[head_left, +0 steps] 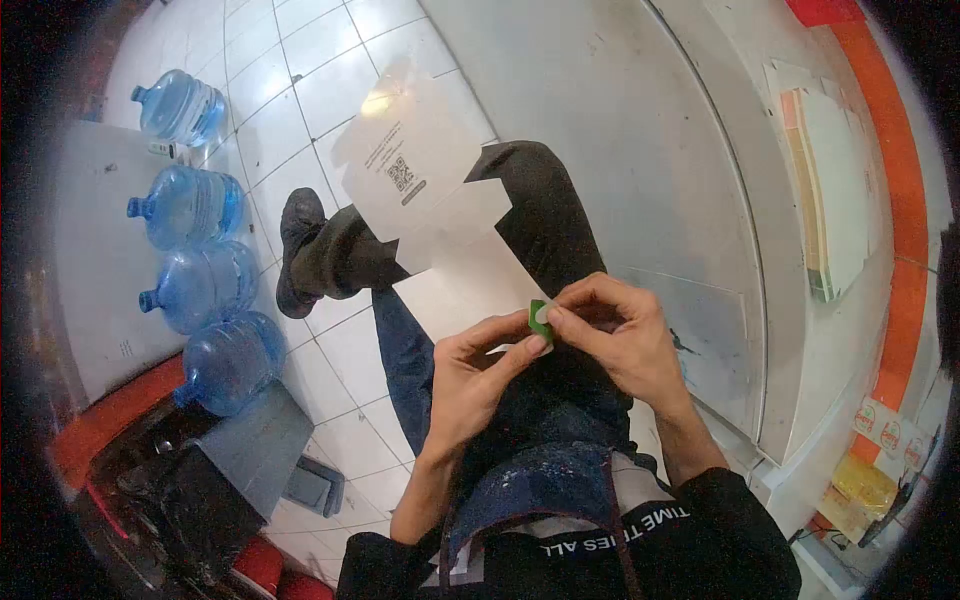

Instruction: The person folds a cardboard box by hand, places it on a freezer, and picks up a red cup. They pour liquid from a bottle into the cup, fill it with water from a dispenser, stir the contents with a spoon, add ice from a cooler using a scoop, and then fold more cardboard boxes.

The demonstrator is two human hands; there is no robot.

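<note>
Feed note, 1 head view. Step in hand: fine fingertip work on a small green piece [538,325], located between my hands at the near right edge of the card [465,300].

Left hand [465,385]: grasping the piece, thumb against index finger. Right hand [630,345]: pinching its other side the same way. Whether the piece is stuck to the card I cannot tell.

Judgement: any move from this grip calls for light, even pressure from the 2 thumbs and a steady card, as hard pulling could crease it.

Materials: card white, thin, smooth, with angular flaps and notches; its far panel carries 1 black QR code [402,176] and small print. It lies across the dark, soft-looking trousers [545,205]. Green piece small, flat-looking; finish unclear. Off to the left, 4 rounded, translucent blue bottles [205,290] by glossy white floor tiles [340,345].
</note>
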